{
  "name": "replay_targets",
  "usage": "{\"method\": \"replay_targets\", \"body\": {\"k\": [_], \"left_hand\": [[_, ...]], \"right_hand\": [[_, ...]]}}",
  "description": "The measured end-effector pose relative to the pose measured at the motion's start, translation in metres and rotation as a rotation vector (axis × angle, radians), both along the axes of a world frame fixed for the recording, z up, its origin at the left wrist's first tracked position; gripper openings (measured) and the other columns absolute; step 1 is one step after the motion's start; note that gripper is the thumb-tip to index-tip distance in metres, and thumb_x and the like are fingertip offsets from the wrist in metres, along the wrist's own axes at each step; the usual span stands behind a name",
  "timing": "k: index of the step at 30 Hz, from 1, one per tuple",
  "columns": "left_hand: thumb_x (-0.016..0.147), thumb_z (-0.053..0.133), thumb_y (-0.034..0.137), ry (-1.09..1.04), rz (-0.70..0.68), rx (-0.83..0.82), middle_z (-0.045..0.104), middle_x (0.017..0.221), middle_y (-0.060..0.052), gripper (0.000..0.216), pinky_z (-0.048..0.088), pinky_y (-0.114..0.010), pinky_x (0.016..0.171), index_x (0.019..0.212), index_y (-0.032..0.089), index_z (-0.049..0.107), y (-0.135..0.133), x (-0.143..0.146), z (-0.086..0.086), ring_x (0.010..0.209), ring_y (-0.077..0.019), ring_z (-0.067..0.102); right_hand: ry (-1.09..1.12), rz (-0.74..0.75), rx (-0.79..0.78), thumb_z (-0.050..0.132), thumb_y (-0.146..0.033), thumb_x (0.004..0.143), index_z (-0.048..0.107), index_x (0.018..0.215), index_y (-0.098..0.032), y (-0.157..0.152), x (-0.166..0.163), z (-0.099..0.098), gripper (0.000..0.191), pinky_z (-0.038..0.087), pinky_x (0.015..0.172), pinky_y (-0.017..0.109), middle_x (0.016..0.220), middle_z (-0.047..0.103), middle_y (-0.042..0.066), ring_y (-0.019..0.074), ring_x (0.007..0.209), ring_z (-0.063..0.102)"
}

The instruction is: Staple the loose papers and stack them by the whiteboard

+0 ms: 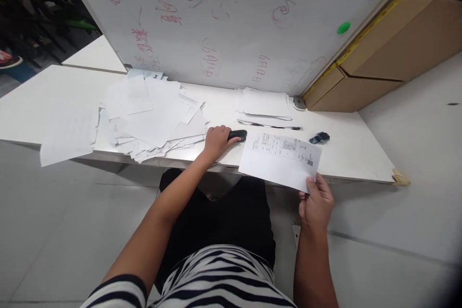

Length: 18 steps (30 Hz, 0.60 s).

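Observation:
My left hand lies on the white table with its fingers curled round a black stapler. My right hand pinches the near right corner of a printed paper sheet, held just above the table's front edge. The sheet has small print and a code square along its far side. A messy pile of white papers lies just left of my left hand.
A neat stack of papers and a black pen lie behind the held sheet. A small dark clip rests to the right. A whiteboard with red writing stands at the back, cardboard boxes beside it.

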<state>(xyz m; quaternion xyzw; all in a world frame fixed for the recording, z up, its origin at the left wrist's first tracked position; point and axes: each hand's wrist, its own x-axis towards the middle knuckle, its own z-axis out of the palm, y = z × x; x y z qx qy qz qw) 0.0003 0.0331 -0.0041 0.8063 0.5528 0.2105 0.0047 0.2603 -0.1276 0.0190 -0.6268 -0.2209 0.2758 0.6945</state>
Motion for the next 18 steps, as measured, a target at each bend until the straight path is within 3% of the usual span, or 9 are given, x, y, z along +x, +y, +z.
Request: {"method": "replay_targets", "body": {"k": [4,12,18], "left_hand": [[0.089,0.036,0.066,-0.027,0.066,-0.012,0.062,0.085,-0.010,0.052,0.033,-0.037,0.080,0.091,0.019,0.059,0.001,-0.001,-0.001,0.085,-0.0244,0.055],[0.090,0.034,0.064,-0.014,0.068,-0.013,0.063,0.091,-0.011,0.052,0.032,-0.038,0.080,0.094,0.018,0.059,0.002,0.000,-0.003,0.087,-0.0255,0.055],[0.090,0.037,0.064,-0.030,0.071,-0.033,0.062,0.091,-0.011,0.049,0.033,-0.038,0.081,0.094,0.019,0.058,0.001,0.001,-0.002,0.088,-0.0255,0.054]], "right_hand": [[-0.032,0.011,0.006,0.078,-0.037,0.065,0.069,0.106,-0.017,-0.001,0.000,0.007,0.046,0.031,0.039,0.017,0.091,0.066,0.004,0.0040,0.052,0.042],[-0.093,0.029,-0.064,0.077,-0.040,0.067,0.068,0.107,-0.016,-0.005,-0.009,-0.008,0.048,0.033,0.040,0.017,0.080,0.065,0.001,0.0038,0.049,0.043],[-0.065,0.071,-0.039,0.076,-0.038,0.067,0.069,0.105,-0.017,-0.011,-0.012,0.000,0.044,0.029,0.040,0.018,0.083,0.064,0.002,0.0042,0.050,0.041]]}}
